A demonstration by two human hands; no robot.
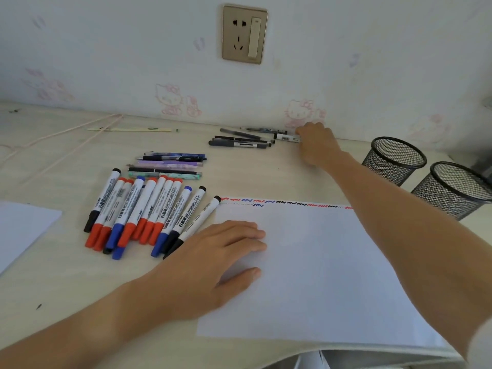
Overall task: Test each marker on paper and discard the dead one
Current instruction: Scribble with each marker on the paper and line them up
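A white sheet of paper (332, 275) lies on the desk, with red, blue and black squiggles along its top edge. My left hand (226, 257) presses flat on the sheet's left side. Several whiteboard markers (143, 214) with red, blue and black caps lie in a row left of the sheet. My right hand (316, 145) reaches to the back of the desk, its fingers curled round the end of a white marker (287, 137) that lies beside several dark pens (239, 139).
Two black mesh pen cups (396, 161) stand at the right. Several patterned pens (170, 166) lie behind the markers. Another white sheet (21, 230) sits at the left edge. A cord and a thin stick (127, 129) lie near the wall, under a socket (245, 34).
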